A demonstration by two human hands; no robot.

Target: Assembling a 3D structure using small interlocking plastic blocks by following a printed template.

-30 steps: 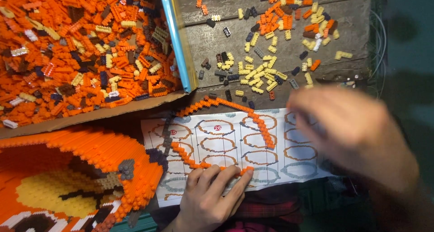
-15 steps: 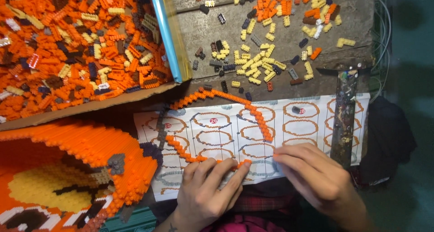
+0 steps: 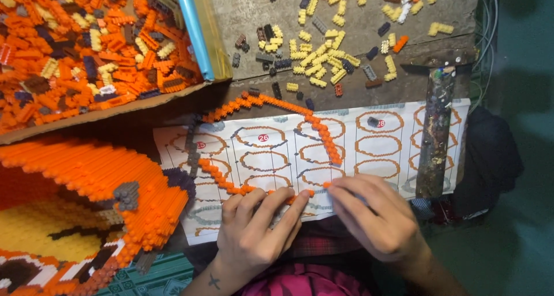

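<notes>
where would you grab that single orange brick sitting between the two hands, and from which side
Take the orange brick across its short sides with a fingertip pinch from above. It lies flat on the printed sheet, so nothing can get under it. The right hand is nearest, with its fingertips right beside it; the left hand rests on the orange brick chain. A light grip should do, as it looks small.

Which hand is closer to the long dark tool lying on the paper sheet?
The right hand. It lies just left of the tool's lower end, while the left hand is farther left, on the orange brick chain.
</notes>
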